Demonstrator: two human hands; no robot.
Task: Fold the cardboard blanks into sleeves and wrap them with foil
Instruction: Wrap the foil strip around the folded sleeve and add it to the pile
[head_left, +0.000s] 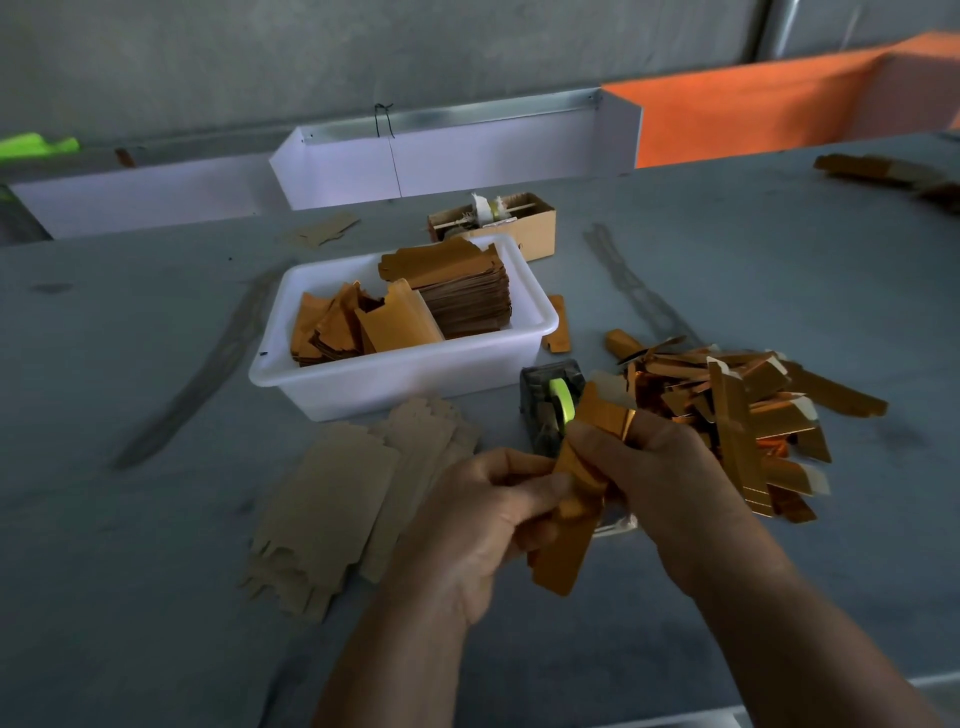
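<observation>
Sleeve – gold foil, long and flat, held tilted between both hands above the table. Blanks – plain brown, fanned flat at left. Tub holds a neat stack plus loose gold pieces. Finished pile lies jumbled at right.

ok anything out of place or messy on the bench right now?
Mostly tidy. One gold piece lies on the table just outside the white bin, against its right wall, apart from the rest. The finished gold sleeves on the right are a loose, crisscrossed heap, not a stack. Nothing looks damaged.
</observation>
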